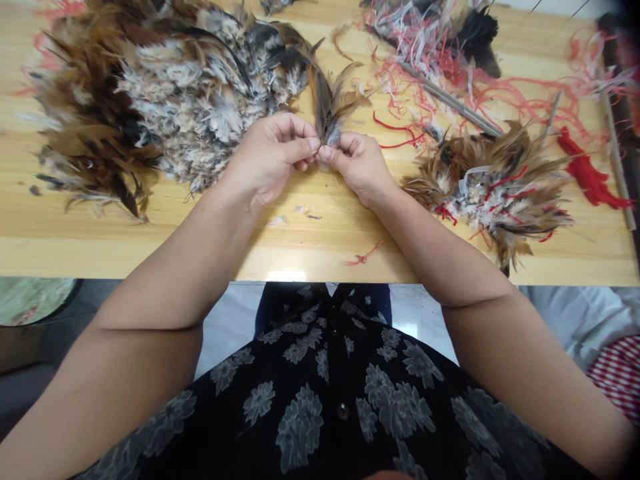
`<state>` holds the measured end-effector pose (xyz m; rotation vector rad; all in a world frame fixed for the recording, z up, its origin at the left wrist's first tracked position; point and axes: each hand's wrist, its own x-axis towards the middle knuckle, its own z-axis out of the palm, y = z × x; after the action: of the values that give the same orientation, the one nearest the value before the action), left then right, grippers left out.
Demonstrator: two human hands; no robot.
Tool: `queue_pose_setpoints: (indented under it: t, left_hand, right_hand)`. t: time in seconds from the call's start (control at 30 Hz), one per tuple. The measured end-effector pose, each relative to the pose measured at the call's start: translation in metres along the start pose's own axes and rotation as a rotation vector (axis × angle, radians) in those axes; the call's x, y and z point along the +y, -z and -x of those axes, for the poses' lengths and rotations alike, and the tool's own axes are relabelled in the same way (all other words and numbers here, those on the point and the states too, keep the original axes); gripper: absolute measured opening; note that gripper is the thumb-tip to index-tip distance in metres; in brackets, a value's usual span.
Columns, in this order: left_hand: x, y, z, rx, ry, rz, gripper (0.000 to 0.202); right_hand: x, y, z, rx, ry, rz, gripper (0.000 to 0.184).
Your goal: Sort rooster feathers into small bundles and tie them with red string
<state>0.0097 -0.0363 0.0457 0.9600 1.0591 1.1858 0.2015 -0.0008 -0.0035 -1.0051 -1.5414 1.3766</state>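
My left hand [273, 159] and my right hand [357, 163] meet over the middle of the wooden table [300, 240]. Both pinch the base of a small bunch of brown feathers [330, 100], which stands up and fans away from me. The thumbs and forefingers of both hands press together at the quill ends. A large heap of brown, black and white feathers [160, 93] lies just left of my left hand. A smaller bundle of feathers tangled with red and white string [495, 183] lies right of my right hand.
Red and white string scraps with thin sticks [450, 100] are strewn across the far right. A red thread piece [590, 173] lies near the right edge. A short red string [365, 255] sits by the table's front edge. Striped fabric [620, 373] shows low on the right.
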Motion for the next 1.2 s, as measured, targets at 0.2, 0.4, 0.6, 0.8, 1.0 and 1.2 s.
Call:
queue_pose_setpoints:
  t: [0.2, 0.4, 0.6, 0.8, 1.0, 1.2]
  left_hand:
    - [0.000, 0.005, -0.003, -0.096, 0.013, 0.040, 0.044]
    - [-0.009, 0.016, -0.005, -0.251, -0.008, 0.086, 0.045]
    - [-0.011, 0.017, -0.005, -0.271, -0.057, 0.080, 0.064]
    - [-0.006, 0.015, -0.005, -0.211, 0.008, 0.058, 0.041]
    - [-0.004, 0.003, 0.001, -0.202, -0.061, 0.043, 0.045]
    - [-0.007, -0.005, 0.004, -0.096, -0.038, 0.064, 0.052]
  right_hand:
    - [0.001, 0.002, 0.000, 0.015, -0.021, 0.042, 0.068]
    - [-0.012, 0.001, 0.003, 0.010, -0.069, 0.035, 0.064]
    - [-0.018, -0.002, 0.005, 0.027, -0.061, 0.017, 0.072]
    - [-0.010, -0.003, 0.002, 0.073, -0.001, 0.042, 0.076]
    - [-0.013, -0.006, 0.004, 0.124, 0.041, 0.024, 0.063]
    - [-0.009, -0.009, 0.002, 0.194, 0.050, 0.034, 0.057]
